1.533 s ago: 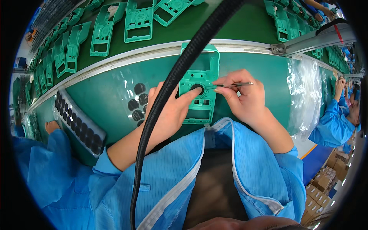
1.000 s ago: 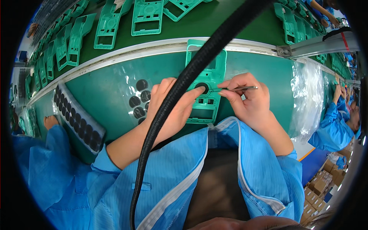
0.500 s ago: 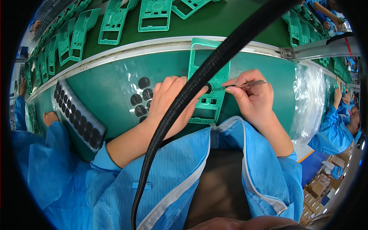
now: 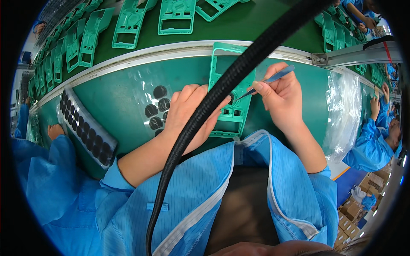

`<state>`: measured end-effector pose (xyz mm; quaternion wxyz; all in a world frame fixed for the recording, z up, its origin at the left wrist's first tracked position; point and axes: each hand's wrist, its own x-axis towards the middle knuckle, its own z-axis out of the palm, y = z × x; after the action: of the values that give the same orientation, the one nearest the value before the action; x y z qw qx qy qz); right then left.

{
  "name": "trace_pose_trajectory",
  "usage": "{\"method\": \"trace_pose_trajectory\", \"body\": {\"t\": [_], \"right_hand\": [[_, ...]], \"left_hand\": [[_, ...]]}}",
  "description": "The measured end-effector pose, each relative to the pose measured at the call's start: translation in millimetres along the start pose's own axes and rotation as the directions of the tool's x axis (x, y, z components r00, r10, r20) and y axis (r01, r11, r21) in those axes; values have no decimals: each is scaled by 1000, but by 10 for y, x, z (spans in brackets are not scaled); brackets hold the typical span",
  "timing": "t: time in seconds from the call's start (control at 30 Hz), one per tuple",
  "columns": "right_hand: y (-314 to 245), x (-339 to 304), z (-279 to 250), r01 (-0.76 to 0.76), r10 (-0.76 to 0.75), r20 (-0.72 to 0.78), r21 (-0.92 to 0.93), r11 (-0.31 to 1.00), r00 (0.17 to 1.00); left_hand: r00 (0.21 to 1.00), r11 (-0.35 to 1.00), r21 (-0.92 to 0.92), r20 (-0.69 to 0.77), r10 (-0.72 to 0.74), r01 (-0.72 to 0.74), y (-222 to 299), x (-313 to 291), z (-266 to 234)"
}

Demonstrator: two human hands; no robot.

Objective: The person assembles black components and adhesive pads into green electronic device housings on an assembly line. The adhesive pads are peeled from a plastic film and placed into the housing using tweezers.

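Observation:
A green plastic housing [image 4: 242, 106] with cut-out windows lies on the bench in front of me, its far end against the rail. My left hand [image 4: 181, 113] grips its left side, fingertips by a dark round spot [image 4: 232, 99] in the housing; a black cable crosses in front of part of this hand. Pinched in my right hand [image 4: 282, 98] is a pair of metal tweezers [image 4: 279, 74], tilted so the tips reach down to that spot. Whether the tips hold anything is too small to tell.
A clear sheet of black round pads [image 4: 151, 111] lies left of my left hand, with a longer strip of pads [image 4: 87, 130] farther left. Clear plastic bags [image 4: 344, 111] rest at right. Several green housings [image 4: 176, 17] stand beyond the rail [image 4: 171, 50]. The thick black cable [image 4: 192, 123] crosses the view.
My right hand has turned, so the tweezers' handle end points higher and the tips slope down more steeply. My left hand stays put. Housings beyond the rail have shifted slightly right.

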<state>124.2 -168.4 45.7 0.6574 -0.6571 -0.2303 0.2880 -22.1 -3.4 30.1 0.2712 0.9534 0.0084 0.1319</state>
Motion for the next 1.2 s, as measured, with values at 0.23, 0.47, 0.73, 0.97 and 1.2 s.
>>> {"method": "trace_pose_trajectory", "body": {"t": [0.23,0.47,0.73,0.97,1.2], "right_hand": [[12,-46,63,79,-84,-54,-82,993,995],[-39,-97,58,156,-190,-41,-414,897,981],[-87,-159,79,324,-339,88,-584,744,937],[-50,-142,-9,414,-467,54,-560,717,882],[86,-70,-59,383,-424,-39,-361,850,905]], "left_hand": [[1000,1000,-18,-7,12,-12,-3,7,-3],[999,999,-7,-21,34,-34,8,18,11],[1000,1000,-3,18,25,-25,30,36,4],[999,1000,25,54,-1,0,66,49,-22],[995,996,88,95,12,-20,137,131,-71]]}}
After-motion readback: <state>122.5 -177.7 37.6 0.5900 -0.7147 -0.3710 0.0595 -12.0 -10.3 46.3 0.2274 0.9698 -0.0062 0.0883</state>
